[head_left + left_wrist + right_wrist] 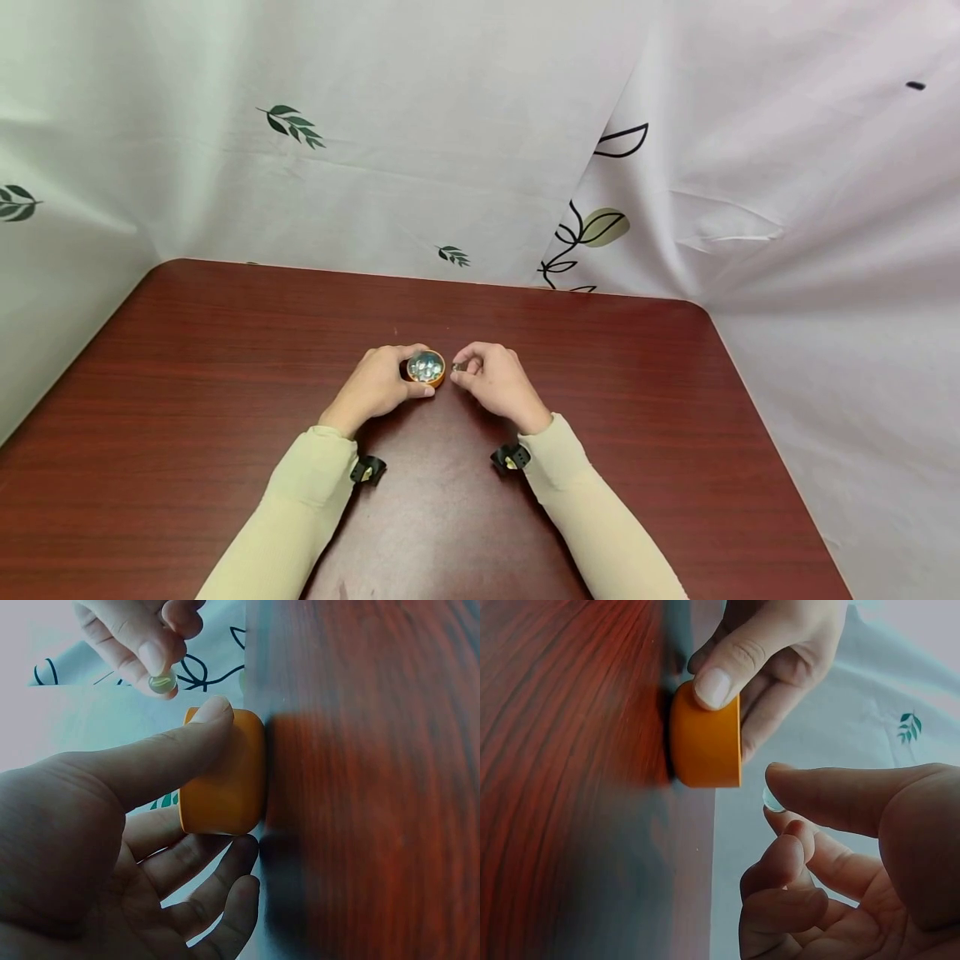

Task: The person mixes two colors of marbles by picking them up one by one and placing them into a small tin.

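A small round orange bowl point(225, 780) stands upright on the table, and several glassy marbles point(426, 367) fill it. My left hand point(381, 382) holds the bowl from the left, with the thumb on its near wall and fingers round the far side. Just right of the bowl is my right hand point(498, 382). Its thumb and index finger pinch one clear glass marble point(772, 800) a little above the table, apart from the bowl. In the left wrist view this marble point(161, 682) shows a yellowish-green streak.
A reddish-brown wood-grain table point(225, 375) with rounded far corners lies under both hands. White cloth point(420, 150) with leaf prints hangs behind it and along the sides. Each forearm wears a black wrist strap point(367, 471).
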`<state>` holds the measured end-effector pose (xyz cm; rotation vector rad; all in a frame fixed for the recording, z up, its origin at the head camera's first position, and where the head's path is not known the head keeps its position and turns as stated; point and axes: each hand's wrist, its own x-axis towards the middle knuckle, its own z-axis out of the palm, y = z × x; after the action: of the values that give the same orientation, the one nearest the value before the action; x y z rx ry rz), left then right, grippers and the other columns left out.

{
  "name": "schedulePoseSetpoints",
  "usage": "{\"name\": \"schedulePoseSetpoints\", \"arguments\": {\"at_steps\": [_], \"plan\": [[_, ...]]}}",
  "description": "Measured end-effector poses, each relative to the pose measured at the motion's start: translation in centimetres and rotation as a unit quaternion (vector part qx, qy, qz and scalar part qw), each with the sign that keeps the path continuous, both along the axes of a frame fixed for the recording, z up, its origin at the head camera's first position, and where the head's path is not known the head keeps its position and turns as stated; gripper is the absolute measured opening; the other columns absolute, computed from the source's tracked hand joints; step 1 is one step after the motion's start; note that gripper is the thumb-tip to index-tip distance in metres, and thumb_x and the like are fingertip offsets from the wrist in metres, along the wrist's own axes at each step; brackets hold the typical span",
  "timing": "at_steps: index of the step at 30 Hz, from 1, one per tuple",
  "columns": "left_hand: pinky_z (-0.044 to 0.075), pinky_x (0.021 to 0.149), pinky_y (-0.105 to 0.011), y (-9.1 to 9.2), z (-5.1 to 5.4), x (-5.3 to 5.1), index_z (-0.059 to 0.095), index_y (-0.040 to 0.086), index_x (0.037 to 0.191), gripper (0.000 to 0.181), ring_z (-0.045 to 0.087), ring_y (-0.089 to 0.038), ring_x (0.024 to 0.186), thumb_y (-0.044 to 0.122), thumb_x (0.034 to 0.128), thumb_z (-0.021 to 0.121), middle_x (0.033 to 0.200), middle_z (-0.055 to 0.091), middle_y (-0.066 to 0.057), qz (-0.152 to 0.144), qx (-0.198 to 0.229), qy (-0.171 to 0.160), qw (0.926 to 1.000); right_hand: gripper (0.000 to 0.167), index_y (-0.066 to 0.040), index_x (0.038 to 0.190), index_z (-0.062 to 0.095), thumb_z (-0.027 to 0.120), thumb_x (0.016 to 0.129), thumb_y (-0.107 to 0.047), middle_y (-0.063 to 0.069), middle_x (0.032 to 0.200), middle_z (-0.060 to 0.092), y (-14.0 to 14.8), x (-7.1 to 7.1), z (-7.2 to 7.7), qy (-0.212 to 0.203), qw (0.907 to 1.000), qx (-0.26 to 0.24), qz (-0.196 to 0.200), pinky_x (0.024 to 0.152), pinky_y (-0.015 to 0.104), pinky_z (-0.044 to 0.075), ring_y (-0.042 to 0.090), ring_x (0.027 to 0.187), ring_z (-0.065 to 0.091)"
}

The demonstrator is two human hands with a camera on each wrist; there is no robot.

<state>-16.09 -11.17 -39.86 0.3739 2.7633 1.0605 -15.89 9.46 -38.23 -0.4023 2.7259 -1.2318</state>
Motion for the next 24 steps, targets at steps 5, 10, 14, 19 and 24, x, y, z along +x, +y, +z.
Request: {"name": "schedulePoseSetpoints", "arguments": {"at_steps": [5, 10, 14, 19, 24], "plan": [[0.049, 0.091, -0.044, 0.0, -0.1, -0.1, 0.070, 0.018, 0.127, 0.049, 0.064, -0.025, 0.105, 0.026, 0.0811, 0.087, 0.113, 0.072, -0.006, -0.006, -0.001, 0.007, 1.0000, 0.010, -0.009, 0.099, 0.072, 0.076, 0.090, -0.012, -0.002, 0.069, 0.061, -0.6, 0.0, 0.1, -0.003, 1.0000, -0.001, 0.000, 0.054, 0.025, 0.046, 0.010, 0.054, 0.054], [0.050, 0.090, -0.044, -0.1, -0.1, -0.1, 0.070, 0.020, 0.126, 0.048, 0.064, -0.025, 0.104, 0.026, 0.0815, 0.086, 0.112, 0.072, -0.005, -0.006, -0.004, 0.006, 1.0000, 0.010, -0.008, 0.098, 0.073, 0.076, 0.090, -0.012, -0.002, 0.069, 0.060, -1.1, 0.0, 0.0, 0.003, 1.0000, 0.000, 0.002, 0.053, 0.024, 0.045, 0.009, 0.055, 0.054], [0.050, 0.089, -0.043, -0.1, -0.2, -0.1, 0.069, 0.019, 0.128, 0.051, 0.064, -0.025, 0.103, 0.026, 0.0813, 0.086, 0.113, 0.071, -0.006, -0.006, -0.005, 0.007, 1.0000, 0.010, -0.008, 0.099, 0.073, 0.076, 0.090, -0.012, -0.002, 0.069, 0.060, -1.4, -0.1, 0.0, 0.006, 1.0000, 0.000, 0.006, 0.053, 0.024, 0.045, 0.009, 0.055, 0.054], [0.050, 0.089, -0.043, 0.0, -0.2, -0.1, 0.069, 0.018, 0.127, 0.051, 0.065, -0.024, 0.102, 0.026, 0.0804, 0.087, 0.112, 0.072, -0.006, -0.008, -0.004, 0.015, 0.9998, 0.011, -0.009, 0.100, 0.073, 0.076, 0.091, -0.012, -0.003, 0.070, 0.061, -1.8, -0.1, 0.1, 0.002, 0.9999, 0.009, 0.007, 0.054, 0.024, 0.045, 0.010, 0.057, 0.054], [0.050, 0.089, -0.043, 0.0, -0.1, -0.2, 0.069, 0.018, 0.128, 0.051, 0.064, -0.026, 0.103, 0.026, 0.0806, 0.087, 0.112, 0.072, -0.006, -0.008, -0.007, 0.014, 0.9998, 0.012, -0.008, 0.102, 0.073, 0.076, 0.090, -0.012, -0.003, 0.071, 0.061, -2.1, -0.2, 0.1, 0.006, 0.9998, 0.015, 0.008, 0.056, 0.024, 0.045, 0.010, 0.059, 0.054]]}}
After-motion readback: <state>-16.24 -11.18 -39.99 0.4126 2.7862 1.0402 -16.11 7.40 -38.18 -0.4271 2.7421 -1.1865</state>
